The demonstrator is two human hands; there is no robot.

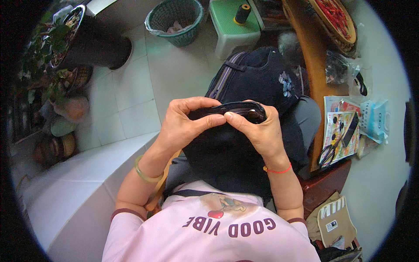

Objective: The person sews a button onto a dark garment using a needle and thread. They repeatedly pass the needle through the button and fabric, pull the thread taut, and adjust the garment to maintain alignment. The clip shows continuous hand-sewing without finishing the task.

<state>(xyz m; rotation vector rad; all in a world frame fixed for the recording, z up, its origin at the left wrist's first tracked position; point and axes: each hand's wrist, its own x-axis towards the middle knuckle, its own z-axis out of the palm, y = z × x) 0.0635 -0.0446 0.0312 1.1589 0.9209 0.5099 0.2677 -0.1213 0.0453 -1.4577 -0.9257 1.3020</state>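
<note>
Both of my hands hold a dark folded strip (240,109), perhaps the waistband of a garment, above my lap. A round, shiny button or snap (253,113) shows near its right end. My left hand (186,121) pinches the strip's left part between thumb and fingers. My right hand (258,126) grips the right end, its thumb tip touching my left thumb tip. Across my lap lies dark cloth (242,154), and beyond it spreads a dark garment (258,75) with a striped side band and a floral embroidery (286,83).
A green plastic basket (176,23) and a green-lidded stool or box (234,23) bearing a black thread spool (242,14) stand ahead. Potted plants (62,39) are at left. The wooden-edged table (314,72) at right holds printed papers (340,131), a blue packet (374,121) and plastic bags.
</note>
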